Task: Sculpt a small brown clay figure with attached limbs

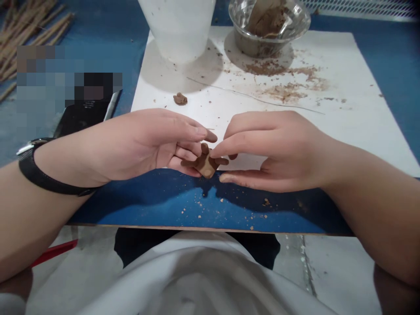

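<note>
Between my two hands, near the front edge of the white board, is a small brown clay figure (207,165) with stubby limbs sticking out. The fingers of my left hand (154,144) curl behind and under its left side, with the thumb stretched out above it. My right hand (272,151) bends in from the other side. Its index fingertip presses on the clay, and its thumb lies just below the right-hand limb. The figure's underside is hidden from me.
A white board (348,70) lies on the blue tabletop (157,205). On it are a white bucket (180,26), a metal bowl (252,46) holding clay, a clay lump (180,99) and a thin wire (259,97). A phone (87,116) and sticks (36,26) lie left.
</note>
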A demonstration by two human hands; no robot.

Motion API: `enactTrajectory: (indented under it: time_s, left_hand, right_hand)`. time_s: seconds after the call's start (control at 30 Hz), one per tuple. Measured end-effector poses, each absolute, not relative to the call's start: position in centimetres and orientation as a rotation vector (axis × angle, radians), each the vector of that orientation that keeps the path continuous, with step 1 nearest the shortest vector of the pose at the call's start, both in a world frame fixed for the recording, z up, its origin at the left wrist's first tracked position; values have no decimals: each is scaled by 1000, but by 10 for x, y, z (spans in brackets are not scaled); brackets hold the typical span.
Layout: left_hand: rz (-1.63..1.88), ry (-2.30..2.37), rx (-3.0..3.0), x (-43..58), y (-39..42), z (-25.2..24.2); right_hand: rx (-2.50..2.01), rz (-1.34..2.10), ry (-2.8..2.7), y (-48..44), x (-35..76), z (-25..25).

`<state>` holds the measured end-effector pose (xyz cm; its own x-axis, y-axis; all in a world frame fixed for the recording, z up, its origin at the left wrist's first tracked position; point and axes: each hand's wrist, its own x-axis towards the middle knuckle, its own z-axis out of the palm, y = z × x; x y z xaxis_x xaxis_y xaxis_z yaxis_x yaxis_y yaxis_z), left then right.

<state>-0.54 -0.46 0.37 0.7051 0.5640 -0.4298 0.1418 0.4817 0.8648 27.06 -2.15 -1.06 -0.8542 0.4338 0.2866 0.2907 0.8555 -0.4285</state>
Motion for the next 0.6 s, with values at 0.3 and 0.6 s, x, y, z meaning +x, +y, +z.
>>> enactTrajectory:
  time_s: [0.3,0.6]
  left_hand:
    - [236,836,1328,-9,-5,9]
    - [220,785,1327,-4,-7,6]
  right_hand:
    - [-700,870,-2213,-21,262,-17]
    - [-970,1382,-1958,-26,251,-19]
